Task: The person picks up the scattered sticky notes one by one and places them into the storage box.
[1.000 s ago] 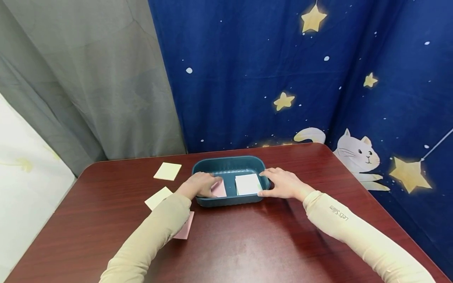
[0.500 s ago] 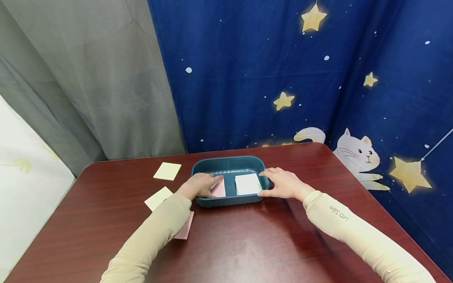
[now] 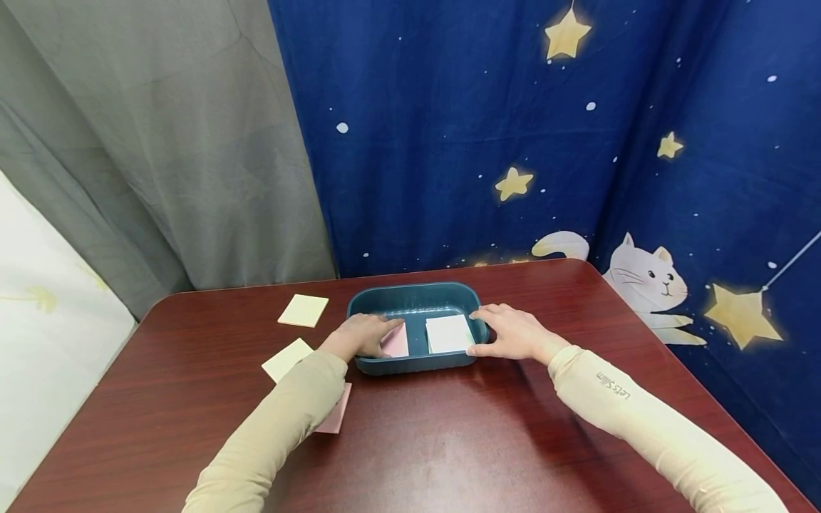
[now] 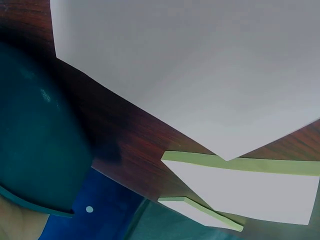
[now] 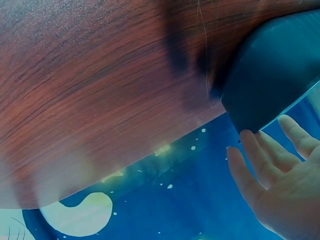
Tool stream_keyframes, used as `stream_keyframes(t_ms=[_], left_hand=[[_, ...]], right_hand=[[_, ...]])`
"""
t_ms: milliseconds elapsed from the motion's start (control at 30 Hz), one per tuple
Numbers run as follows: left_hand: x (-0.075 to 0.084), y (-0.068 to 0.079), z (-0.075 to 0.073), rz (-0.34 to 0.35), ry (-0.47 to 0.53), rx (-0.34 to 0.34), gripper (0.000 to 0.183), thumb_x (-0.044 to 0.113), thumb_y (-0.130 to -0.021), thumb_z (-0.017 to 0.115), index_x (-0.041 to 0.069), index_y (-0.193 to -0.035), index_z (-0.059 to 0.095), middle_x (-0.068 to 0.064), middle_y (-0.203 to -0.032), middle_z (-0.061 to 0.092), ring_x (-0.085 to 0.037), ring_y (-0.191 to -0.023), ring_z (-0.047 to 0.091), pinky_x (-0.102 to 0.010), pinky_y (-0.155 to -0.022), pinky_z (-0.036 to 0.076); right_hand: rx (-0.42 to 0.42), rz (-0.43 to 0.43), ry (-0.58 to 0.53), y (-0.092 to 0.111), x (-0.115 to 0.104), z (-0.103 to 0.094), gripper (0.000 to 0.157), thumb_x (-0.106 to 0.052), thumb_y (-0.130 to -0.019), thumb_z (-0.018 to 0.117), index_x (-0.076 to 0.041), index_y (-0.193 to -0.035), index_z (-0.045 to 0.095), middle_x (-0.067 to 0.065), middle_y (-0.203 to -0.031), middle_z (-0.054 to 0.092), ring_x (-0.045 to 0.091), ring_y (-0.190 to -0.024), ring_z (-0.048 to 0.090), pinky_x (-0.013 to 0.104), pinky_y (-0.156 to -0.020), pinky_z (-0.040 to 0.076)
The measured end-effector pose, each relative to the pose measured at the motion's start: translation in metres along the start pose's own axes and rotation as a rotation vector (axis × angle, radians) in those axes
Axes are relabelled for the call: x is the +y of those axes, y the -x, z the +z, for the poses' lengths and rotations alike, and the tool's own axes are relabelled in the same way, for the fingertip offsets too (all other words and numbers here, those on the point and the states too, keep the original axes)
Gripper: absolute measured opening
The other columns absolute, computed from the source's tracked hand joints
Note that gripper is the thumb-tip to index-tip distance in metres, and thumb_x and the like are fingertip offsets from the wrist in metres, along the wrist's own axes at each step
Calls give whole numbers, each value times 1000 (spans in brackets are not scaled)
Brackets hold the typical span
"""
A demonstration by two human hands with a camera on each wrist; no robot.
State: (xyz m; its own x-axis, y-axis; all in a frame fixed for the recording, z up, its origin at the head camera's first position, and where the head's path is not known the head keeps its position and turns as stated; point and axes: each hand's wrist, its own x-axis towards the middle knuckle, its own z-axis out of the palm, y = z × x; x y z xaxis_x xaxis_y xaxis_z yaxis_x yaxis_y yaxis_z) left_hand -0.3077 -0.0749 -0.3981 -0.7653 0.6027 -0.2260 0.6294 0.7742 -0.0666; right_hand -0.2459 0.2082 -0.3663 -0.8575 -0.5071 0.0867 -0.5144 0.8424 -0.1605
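Observation:
A dark teal plastic tub (image 3: 413,366) stands near the table's far edge. Inside lie a pink sticky-note pad (image 3: 398,342) on the left and a white sticky-note pad (image 3: 449,334) on the right. My left hand (image 3: 360,335) rests over the tub's left end, thumb and fingers apart beside the pink pad, which it partly covers. Around the right end my right hand (image 3: 515,333) lies with fingers spread. The right wrist view shows fairly straight fingers (image 5: 260,160) touching the tub's rim. Most of the left fingertips are hidden.
Left of the tub lie two pale yellow sticky-note pads (image 3: 303,311). Another pink pad (image 3: 335,413) is partly under the left sleeve (image 3: 282,420). Behind the reddish-brown table (image 3: 436,449) hang a grey curtain (image 3: 244,178) and a blue star-print curtain (image 3: 436,142).

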Motion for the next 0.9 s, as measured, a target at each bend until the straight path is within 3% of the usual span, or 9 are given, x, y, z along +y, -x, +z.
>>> stream_keyframes(t_ms=[167,333,700,900], left_hand=[[-1,0,1,-2,-18,1,74,46,-73,66,19,-135,37,-6,-126,48,-22,-113,45,-40,-92,33],[-2,2,1,6,7,6,74,46,-74,65,19,-136,36,-8,-133,39,-26,-119,38,-43,-94,30],[-5,18,-13,59,48,165,77,52,-73,62,14,-135,37,-12,-132,40,-30,-118,37,-47,-93,30],[-6,27,-22,67,67,237,77,54,-74,60,15,-136,36,-9,-133,39,-26,-120,36,-47,-95,27]], right_hand=[[24,-17,4,0,-1,0,73,-61,-73,56,-6,-120,53,14,-118,51,29,-106,46,49,-79,40],[-6,2,-8,-1,-2,0,71,-58,-72,59,-9,-122,52,12,-121,50,28,-108,45,48,-81,40],[-24,24,2,0,-1,-1,70,-59,-73,58,-11,-124,51,11,-123,48,27,-110,43,48,-82,39],[-28,30,-2,1,-3,-2,70,-58,-73,58,-11,-124,51,11,-123,48,27,-109,44,49,-82,39]])
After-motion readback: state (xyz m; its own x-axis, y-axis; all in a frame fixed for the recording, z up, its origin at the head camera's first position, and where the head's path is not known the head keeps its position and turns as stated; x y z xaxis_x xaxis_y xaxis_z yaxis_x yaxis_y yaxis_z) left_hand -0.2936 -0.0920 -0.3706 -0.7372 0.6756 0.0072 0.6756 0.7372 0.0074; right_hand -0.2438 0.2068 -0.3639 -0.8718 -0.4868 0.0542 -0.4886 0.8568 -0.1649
